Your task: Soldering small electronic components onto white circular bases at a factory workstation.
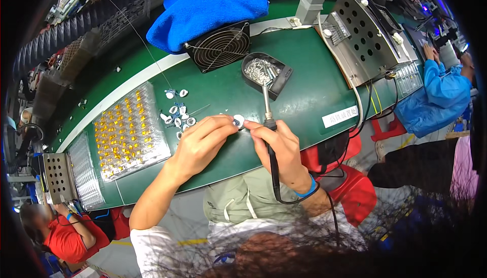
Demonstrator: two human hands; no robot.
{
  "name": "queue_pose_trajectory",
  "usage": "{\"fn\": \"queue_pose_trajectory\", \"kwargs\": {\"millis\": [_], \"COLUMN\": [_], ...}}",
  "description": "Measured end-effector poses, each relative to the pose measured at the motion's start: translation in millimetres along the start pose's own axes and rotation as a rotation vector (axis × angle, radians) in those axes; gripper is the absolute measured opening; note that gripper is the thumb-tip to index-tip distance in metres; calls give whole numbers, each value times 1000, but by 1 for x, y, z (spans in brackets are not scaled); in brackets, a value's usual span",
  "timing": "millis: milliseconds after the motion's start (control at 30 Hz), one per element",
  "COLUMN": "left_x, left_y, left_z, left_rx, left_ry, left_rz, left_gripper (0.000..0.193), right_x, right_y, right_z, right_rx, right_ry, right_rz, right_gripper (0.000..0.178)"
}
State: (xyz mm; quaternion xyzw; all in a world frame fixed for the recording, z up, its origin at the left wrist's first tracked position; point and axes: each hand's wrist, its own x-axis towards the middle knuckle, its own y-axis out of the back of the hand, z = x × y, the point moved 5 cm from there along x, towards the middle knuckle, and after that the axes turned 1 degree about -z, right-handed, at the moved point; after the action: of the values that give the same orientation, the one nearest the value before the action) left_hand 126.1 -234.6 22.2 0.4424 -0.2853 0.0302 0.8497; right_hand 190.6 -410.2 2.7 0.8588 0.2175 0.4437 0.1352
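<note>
My left hand is closed, its fingertips pinching a small round white part with a dark centre, just above the green bench. In my right hand is a soldering iron, its metal shaft pointing away from me. The iron's far end reaches the open front of a black holder filled with silvery metal wool. My right thumb and forefinger also come up to the white part's edge; whether they touch it I cannot tell. Several similar white parts with blue bits lie loose beyond my left hand.
A clear tray of yellow-orange pieces lies to the left. Behind the holder stands a black fan with a blue towel over it. A perforated metal box sits at right, cables hanging beside it. Other people sit at both sides.
</note>
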Motion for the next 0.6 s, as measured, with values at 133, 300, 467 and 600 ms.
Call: {"fn": "queue_pose_trajectory", "kwargs": {"millis": [133, 300, 467, 600], "left_x": [-4, 0, -4, 0], "left_y": [-1, 3, 4, 5], "left_z": [3, 5, 6, 8], "left_rx": [44, 58, 76, -47], "left_ry": [-71, -70, -62, 23], "left_rz": [-62, -12, -6, -51], "left_gripper": [38, 37, 36, 31], "right_x": [-2, 10, 14, 9], "right_y": [-11, -18, -18, -23], "right_z": [-2, -10, -7, 2], "right_rx": [2, -95, -125, -4], "right_ry": [31, -3, -85, -186], "right_rz": [8, -23, -23, 71], "right_gripper": [42, 48, 44, 40]}}
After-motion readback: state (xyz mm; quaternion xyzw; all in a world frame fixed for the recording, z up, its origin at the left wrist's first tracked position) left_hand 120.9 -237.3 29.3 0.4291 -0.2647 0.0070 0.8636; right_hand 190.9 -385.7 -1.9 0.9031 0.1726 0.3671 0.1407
